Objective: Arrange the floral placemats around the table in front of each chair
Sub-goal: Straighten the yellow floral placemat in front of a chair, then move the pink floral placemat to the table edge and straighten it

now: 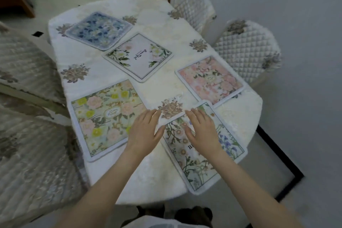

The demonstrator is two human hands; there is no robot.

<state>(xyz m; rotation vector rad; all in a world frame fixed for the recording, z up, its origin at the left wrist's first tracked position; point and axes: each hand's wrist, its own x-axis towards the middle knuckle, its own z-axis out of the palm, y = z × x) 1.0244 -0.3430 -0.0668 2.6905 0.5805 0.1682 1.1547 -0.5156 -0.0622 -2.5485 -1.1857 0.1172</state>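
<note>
Five floral placemats lie on the white-clothed table point(162, 83). A blue one point(99, 30) is at the far left, a white one with script point(138, 57) lies in the middle, a pink one point(210, 79) is at the right, and a yellow and pink one point(103, 118) is at the near left. The wildflower placemat point(199, 164) lies at the near edge, its far corner covered by a fold of tablecloth point(171, 110). My left hand point(146, 131) pinches that fold. My right hand point(201, 129) rests flat and open on the wildflower placemat.
Two quilted white chairs point(192, 3) point(248, 50) stand at the table's right side by a grey wall. Two covered chairs point(27, 65) point(33, 163) stand on the left. Tiled floor shows beyond the table's far end.
</note>
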